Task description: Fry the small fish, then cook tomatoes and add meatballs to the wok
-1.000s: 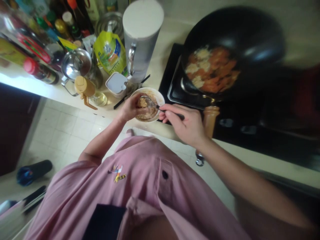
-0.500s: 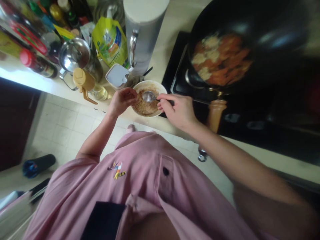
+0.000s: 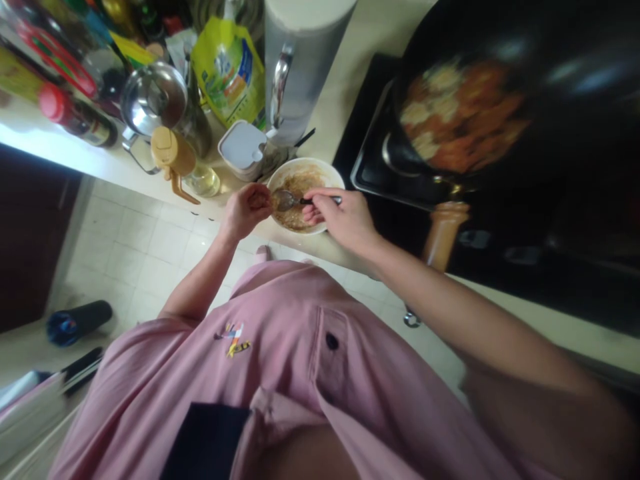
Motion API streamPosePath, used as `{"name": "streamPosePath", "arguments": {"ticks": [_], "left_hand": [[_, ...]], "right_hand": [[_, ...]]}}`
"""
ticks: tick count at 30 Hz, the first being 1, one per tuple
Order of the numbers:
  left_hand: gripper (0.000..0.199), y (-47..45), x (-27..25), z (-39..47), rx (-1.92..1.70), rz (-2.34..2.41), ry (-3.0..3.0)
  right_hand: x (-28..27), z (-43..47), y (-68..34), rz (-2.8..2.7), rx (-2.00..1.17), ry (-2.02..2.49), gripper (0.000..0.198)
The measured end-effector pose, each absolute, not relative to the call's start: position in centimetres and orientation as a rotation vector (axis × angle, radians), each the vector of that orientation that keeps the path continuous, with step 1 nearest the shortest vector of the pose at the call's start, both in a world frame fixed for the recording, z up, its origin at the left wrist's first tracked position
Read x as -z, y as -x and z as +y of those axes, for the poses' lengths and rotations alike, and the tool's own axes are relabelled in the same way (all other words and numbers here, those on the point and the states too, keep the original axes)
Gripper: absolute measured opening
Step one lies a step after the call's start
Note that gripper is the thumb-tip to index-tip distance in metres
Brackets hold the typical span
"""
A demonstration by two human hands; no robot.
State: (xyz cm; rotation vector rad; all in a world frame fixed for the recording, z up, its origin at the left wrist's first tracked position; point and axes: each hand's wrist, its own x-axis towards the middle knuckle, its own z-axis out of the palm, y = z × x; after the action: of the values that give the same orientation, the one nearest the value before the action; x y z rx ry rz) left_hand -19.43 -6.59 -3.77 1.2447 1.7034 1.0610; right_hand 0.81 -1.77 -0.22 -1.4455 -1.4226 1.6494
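Note:
A white bowl [image 3: 334,175] of brownish, minced-looking filling stands at the counter's front edge. My right hand [image 3: 345,217] grips the dark handle of a metal spoon [image 3: 286,201], whose head is over the left part of the filling. At the bowl's left rim is my left hand [image 3: 249,210], its fingers curled closed close to the spoon's head. Whatever those fingers hold, if anything, is too blurred to make out. A white-lidded container [image 3: 243,147] sits just behind the bowl.
At right, a black wok [image 3: 550,127] with orange and pale food rests on the stove; its wooden handle [image 3: 443,233] points toward me. Back left are a grey pitcher [image 3: 300,73], a yellow pouch [image 3: 230,73], a metal pot [image 3: 155,97] and an oil bottle [image 3: 204,180].
The spoon has moved left and a little down within the bowl, toward my left fingers. My left hand stays by the rim. The view has shifted slightly.

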Motion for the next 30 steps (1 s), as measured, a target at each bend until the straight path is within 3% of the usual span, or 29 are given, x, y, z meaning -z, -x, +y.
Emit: {"name": "streamPosePath", "arguments": {"ticks": [5,11,17,25,30], "left_hand": [[0.029,19.7,3.1,-6.4,-1.036,1.688,-1.251],[0.03,19.9,3.2,-5.5,-1.061,1.686,-1.256],[0.03,19.5,2.9,-4.3,-1.044,1.669,-1.339],[0.033,19.6,3.2,-5.8,-1.04,1.659,-1.213],[0.031,19.0,3.5,-6.2,-1.053,1.684,-1.194]], "right_hand": [[-0.1,-0.7,-2.2,-0.872,-1.931,1.485,0.013],[-0.8,-0.5,-5.1,-0.801,-1.902,1.424,0.009],[-1.5,-0.6,-6.2,-1.112,-1.629,1.371,0.012],[0.8,-1.7,-2.4,-2.012,-1.134,1.196,0.022],[0.7,-2.0,-1.1,-2.05,-1.28,1.178,0.021]]}}
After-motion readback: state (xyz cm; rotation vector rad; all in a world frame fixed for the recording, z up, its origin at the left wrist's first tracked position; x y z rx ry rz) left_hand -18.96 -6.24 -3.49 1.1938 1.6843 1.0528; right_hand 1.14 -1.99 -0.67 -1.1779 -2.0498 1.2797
